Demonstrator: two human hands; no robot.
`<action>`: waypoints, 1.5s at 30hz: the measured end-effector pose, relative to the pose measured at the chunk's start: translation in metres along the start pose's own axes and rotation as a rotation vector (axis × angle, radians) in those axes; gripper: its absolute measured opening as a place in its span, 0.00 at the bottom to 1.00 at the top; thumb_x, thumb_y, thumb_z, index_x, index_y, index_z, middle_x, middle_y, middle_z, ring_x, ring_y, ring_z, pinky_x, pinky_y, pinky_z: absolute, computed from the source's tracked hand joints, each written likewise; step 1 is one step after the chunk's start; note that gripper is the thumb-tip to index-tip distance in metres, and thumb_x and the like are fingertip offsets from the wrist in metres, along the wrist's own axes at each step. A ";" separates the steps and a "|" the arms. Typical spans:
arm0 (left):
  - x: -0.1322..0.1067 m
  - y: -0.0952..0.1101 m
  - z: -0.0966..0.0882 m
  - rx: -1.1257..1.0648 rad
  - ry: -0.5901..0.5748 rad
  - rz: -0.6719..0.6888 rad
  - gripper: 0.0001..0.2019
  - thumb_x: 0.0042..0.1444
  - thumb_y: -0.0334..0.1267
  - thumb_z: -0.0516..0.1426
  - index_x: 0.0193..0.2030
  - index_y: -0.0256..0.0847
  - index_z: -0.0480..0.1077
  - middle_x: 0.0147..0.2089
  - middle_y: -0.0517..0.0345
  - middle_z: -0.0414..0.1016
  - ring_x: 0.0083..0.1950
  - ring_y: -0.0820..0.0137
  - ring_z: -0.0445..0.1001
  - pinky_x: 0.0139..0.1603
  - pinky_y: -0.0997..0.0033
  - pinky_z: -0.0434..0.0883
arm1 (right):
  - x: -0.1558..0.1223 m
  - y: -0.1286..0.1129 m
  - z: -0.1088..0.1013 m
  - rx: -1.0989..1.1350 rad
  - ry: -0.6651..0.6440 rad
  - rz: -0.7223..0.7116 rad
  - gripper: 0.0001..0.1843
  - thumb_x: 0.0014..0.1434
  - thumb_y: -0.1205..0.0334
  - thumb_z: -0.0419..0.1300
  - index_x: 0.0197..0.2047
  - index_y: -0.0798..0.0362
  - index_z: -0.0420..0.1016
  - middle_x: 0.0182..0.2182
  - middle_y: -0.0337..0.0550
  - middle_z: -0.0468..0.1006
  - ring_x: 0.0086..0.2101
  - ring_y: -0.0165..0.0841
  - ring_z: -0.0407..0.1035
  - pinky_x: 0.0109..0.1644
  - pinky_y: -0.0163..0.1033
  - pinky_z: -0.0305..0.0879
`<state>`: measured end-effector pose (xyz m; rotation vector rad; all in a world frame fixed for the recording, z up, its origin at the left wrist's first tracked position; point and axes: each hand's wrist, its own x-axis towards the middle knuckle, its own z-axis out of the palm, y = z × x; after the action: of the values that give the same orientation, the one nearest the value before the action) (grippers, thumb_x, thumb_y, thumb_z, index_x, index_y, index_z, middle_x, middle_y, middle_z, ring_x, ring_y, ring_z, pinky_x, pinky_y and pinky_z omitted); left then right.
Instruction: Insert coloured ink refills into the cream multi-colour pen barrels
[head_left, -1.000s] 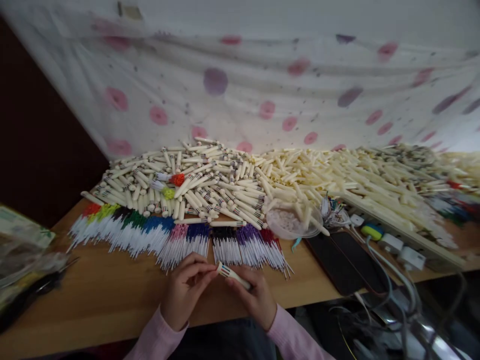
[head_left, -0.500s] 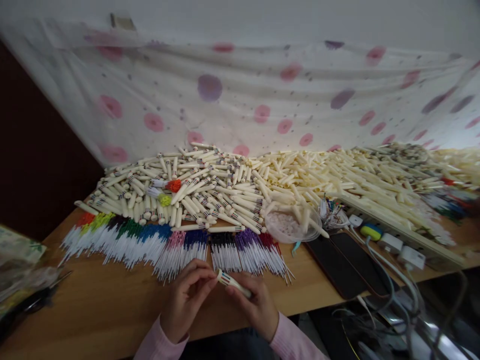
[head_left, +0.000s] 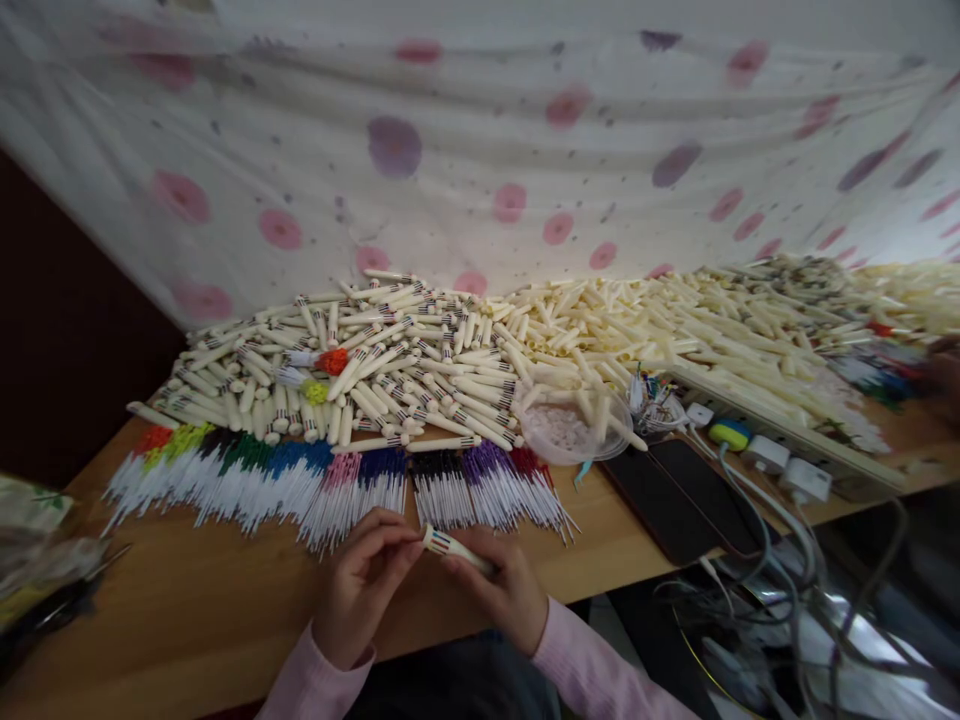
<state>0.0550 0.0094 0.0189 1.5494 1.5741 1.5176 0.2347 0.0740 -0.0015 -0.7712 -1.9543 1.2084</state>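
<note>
A cream multicolour pen with coloured slots near its top end lies slantwise between my hands, above the table's front edge. My right hand is closed around its barrel, thumb along the near side. The fingers of my left hand are pinched together at the slotted end; any small part between them is hidden. Just beyond my hands, thin white refills with coloured tips lie in a row sorted by colour, among them blue refills, black refills and purple refills.
Behind the refills is a heap of cream pens, then loose cream barrels. A clear plastic bowl holds small pale parts. To the right are dark phones and a power strip with cables. A dark blurred shape shows at the right edge.
The view has tipped down a little, so the scene sits higher and slightly left. Both hands keep about the same hold on the pen. A dark blurred shape has appeared at the far right.
</note>
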 end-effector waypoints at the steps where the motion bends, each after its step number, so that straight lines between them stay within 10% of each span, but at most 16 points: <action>1: 0.000 0.000 0.000 0.005 0.004 -0.003 0.04 0.58 0.34 0.60 0.34 0.43 0.77 0.36 0.56 0.73 0.38 0.69 0.75 0.36 0.76 0.73 | 0.000 0.000 0.000 -0.001 -0.002 0.001 0.19 0.64 0.49 0.57 0.44 0.54 0.82 0.30 0.46 0.81 0.30 0.35 0.72 0.33 0.36 0.63; 45: 0.000 0.000 0.004 0.084 0.047 0.059 0.05 0.58 0.33 0.59 0.34 0.45 0.77 0.38 0.57 0.76 0.40 0.69 0.77 0.39 0.74 0.75 | -0.001 0.000 0.000 -0.024 -0.016 0.005 0.18 0.65 0.49 0.56 0.44 0.53 0.81 0.29 0.44 0.79 0.30 0.34 0.71 0.33 0.36 0.61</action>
<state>0.0585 0.0106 0.0181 1.6301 1.6511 1.5487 0.2350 0.0729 -0.0017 -0.7810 -1.9842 1.1999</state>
